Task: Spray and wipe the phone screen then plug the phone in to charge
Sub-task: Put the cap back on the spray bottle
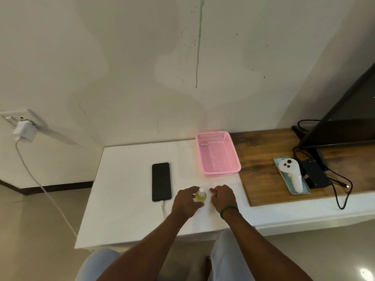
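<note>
A black phone [161, 181] lies screen up on the white table [125, 209], with a white cable [163, 209] plugged into its near end. The cable runs off the table's left side up to a white charger [24, 129] in the wall socket. My left hand [185, 201] is wrapped around a small spray bottle [200, 195] of yellowish liquid with a white top, standing just right of the phone. My right hand [222, 196] rests on the table beside the bottle, fingers curled; I cannot see whether it holds anything.
A pink plastic basket [231, 159] sits at the back of the table. On the wooden board [261, 179] to the right lie a teal tray with a white controller [291, 175], a black box with cables [314, 175] and a dark screen [345, 126].
</note>
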